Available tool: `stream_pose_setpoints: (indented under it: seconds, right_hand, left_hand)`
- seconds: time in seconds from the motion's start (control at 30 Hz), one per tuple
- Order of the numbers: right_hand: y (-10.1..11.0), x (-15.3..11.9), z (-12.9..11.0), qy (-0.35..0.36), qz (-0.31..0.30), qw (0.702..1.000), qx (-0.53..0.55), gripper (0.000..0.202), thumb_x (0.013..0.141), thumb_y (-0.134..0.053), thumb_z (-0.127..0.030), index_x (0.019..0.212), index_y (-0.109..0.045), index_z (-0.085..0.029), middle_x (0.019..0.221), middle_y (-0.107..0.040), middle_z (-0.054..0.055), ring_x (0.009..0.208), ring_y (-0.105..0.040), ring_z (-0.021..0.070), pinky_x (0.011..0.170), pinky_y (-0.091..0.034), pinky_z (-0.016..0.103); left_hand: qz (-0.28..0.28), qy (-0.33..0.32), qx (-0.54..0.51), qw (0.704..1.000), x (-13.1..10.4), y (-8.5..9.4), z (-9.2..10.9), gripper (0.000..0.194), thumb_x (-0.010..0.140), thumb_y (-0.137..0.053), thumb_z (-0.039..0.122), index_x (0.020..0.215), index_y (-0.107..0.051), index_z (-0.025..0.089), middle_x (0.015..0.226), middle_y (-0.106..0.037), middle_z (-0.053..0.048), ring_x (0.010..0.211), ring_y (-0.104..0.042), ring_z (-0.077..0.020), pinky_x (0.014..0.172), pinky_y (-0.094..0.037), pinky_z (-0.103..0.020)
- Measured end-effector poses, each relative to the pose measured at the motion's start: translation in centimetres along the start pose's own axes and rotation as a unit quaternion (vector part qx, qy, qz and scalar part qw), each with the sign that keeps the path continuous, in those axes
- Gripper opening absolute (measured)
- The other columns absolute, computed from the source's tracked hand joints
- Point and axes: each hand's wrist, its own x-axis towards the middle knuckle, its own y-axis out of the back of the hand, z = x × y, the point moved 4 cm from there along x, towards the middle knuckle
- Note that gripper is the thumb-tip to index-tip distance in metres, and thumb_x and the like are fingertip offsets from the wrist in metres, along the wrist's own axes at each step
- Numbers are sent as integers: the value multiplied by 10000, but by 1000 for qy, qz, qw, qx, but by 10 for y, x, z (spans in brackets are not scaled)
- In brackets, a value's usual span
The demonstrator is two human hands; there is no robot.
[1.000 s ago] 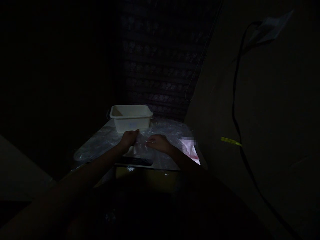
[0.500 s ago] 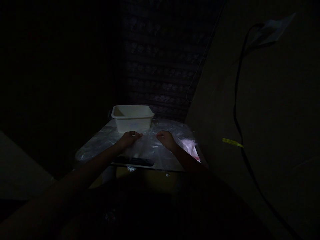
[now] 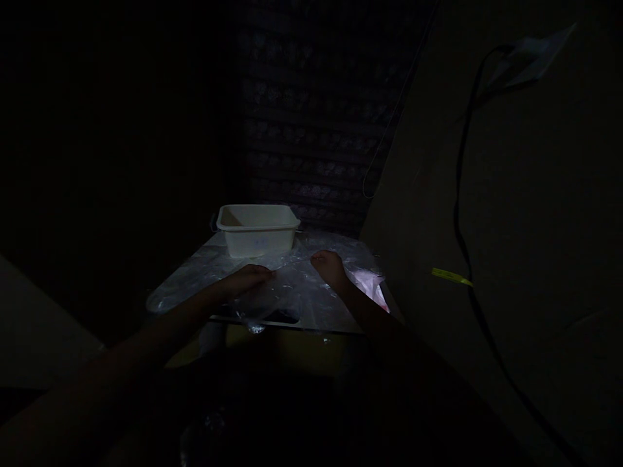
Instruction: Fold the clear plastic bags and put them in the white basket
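Thin clear plastic (image 3: 280, 282) stretches between my two hands over the table; in this dim light I cannot tell whether it is a bag or a sheet. My left hand (image 3: 250, 275) pinches it at its left side, with the fingers pressed together. Farther right and slightly higher, my right hand (image 3: 327, 264) is closed in a pinch at its other side. Just behind my left hand stands a white plastic tub (image 3: 260, 243), upright and touched by neither hand.
More clear plastic (image 3: 189, 275) covers the low table (image 3: 335, 321). A bright pinkish-white item (image 3: 370, 285) lies at its right edge. A dark cable (image 3: 460, 220) with a yellow tag (image 3: 450, 277) hangs along the right wall. Most surroundings are very dark.
My hands have moved apart: the left went left and slightly down, the right a little right and up. The plastic between them has shifted with them. The tub stands still.
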Motion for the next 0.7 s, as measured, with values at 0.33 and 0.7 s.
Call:
stream_pose_setpoints:
  seconds: [0.33,0.7]
  right_hand:
    - [-4,-1,-14,33,1,999,-27,247,616,-441,-344,468,-500,-156,460,-454,-27,479,-431,80,483,-315,192]
    - [-7,-4,-22,48,-54,990,118,208,626,-456,-310,537,-526,-135,525,-497,-22,540,-462,79,552,-357,193]
  left_hand:
    - [144,-333,411,837,-17,-36,37,596,580,-512,317,1107,-322,111,1091,-388,-131,1019,-334,-228,843,-288,-359]
    - [175,-192,447,856,5,-32,32,520,626,-322,43,1136,-269,128,1032,-457,-118,904,-471,-182,716,-386,-294]
